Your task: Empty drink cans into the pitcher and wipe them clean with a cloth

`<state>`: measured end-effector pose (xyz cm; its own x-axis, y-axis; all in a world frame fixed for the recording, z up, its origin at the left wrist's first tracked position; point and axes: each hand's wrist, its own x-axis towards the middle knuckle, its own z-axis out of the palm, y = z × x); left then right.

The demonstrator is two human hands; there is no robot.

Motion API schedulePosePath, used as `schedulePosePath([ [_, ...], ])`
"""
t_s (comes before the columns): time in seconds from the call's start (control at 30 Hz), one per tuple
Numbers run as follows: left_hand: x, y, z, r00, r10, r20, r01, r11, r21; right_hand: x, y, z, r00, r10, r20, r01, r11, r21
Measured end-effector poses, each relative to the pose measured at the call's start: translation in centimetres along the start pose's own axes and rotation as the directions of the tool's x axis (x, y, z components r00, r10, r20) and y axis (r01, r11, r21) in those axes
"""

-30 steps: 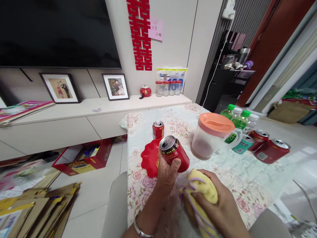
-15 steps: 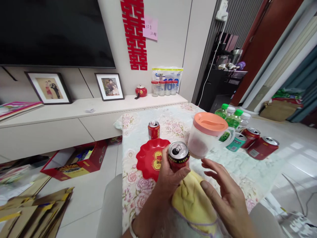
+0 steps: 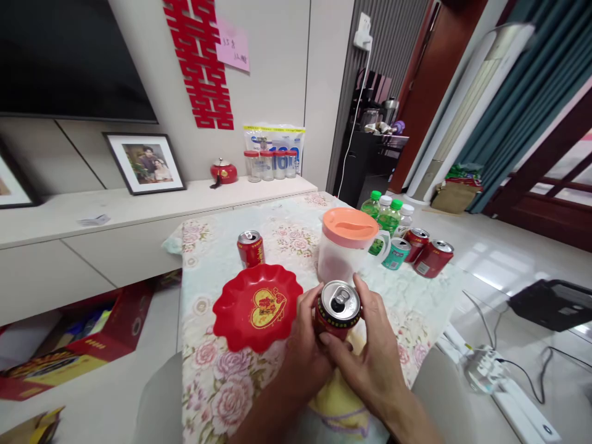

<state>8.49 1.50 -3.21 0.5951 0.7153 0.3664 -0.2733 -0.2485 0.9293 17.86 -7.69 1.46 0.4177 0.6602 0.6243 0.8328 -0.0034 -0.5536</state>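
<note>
A red drink can (image 3: 340, 303) with an opened top stands upright between my hands. My left hand (image 3: 305, 339) wraps its left side, and my right hand (image 3: 370, 345) closes round its right side with the thumb across the front. Beneath my hands lies a yellow cloth (image 3: 337, 401), partly hidden by them. Left of the can sits a red scalloped plate (image 3: 235, 308) with a gold heart print. Just behind the can stands a clear pitcher (image 3: 333, 256) with an orange lid. Another red can (image 3: 251, 248) is behind the plate.
At the table's right are a teal can (image 3: 396, 254), two more red cans (image 3: 433, 259) and several bottles with green or white caps (image 3: 389, 216). A flowered tablecloth (image 3: 222, 394) covers the table. On the floor at right lies a power strip (image 3: 527, 410) with cords.
My right hand has come in from the right and taken hold of the can alongside my left hand. The can has turned, and my view has swung to the right.
</note>
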Motion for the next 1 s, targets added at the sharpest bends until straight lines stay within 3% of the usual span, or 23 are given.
schedulePosePath([
  [0.2, -0.5, -0.4, -0.2, 0.984, -0.084, 0.156, 0.064, 0.99, 0.129, -1.5, 1.9, -4.5, 0.997, 0.046, -0.054, -0.052, 0.992, -0.117],
  [0.33, -0.4, -0.2, -0.6, 0.966, -0.12, 0.229, 0.072, 0.976, 0.207, -1.5, 6.3, -6.9, 0.972, 0.206, -0.111, -0.217, 0.972, -0.095],
  [0.43, -0.3, 0.2, -0.6, 0.953, -0.128, 0.275, 0.058, 0.967, 0.249, -0.2, 10.6, -7.9, 0.913, 0.356, -0.2, -0.373, 0.926, -0.057],
  [0.5, -0.2, 0.4, -0.5, 0.947, -0.123, 0.298, 0.042, 0.963, 0.265, 1.1, 13.4, -8.3, 0.874, 0.405, -0.269, -0.431, 0.901, -0.044],
  [0.67, -0.1, 0.7, -0.6, 0.939, -0.09, 0.331, -0.013, 0.955, 0.295, 3.8, 18.5, -8.8, 0.84, 0.424, -0.339, -0.466, 0.883, -0.049],
  [1.0, -0.2, 0.2, -0.8, 0.919, -0.118, 0.376, -0.022, 0.937, 0.349, 4.7, 23.8, -8.0, 0.845, 0.388, -0.369, -0.464, 0.874, -0.143],
])
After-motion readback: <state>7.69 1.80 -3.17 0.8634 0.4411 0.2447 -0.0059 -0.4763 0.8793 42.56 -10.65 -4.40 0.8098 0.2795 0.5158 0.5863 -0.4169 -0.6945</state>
